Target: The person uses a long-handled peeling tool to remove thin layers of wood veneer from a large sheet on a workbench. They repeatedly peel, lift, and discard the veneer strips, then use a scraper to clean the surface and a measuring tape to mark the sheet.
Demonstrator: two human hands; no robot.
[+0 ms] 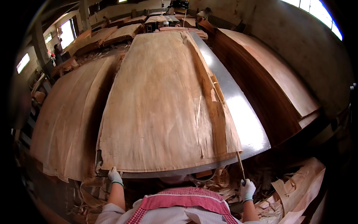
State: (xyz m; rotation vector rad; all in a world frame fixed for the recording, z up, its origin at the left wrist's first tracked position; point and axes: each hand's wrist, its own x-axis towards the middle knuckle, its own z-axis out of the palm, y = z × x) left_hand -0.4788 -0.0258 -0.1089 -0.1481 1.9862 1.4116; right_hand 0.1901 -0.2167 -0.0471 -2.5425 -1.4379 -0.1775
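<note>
A large tan wood veneer sheet (156, 104) lies over a shiny metal-topped table (246, 123) in front of me. Its right side is torn and folded, with a loose brownish strip (217, 123) along it. My left hand (115, 176), in a white glove, grips the sheet's near left corner at the table edge. Off the near right corner, my gloved right hand (247, 190) is closed round the dark end of a long, thin stick-like tool (240, 166). The tool points away from me, its far tip at the sheet's corner; its exact kind is unclear.
Veneer stacks stand left (71, 123) and right (268, 71) of the table. Curled veneer scraps (298, 186) heap at the near right, and more lie under the table edge. Farther back are more stacks (123, 33) and a person (204, 15) at the far right.
</note>
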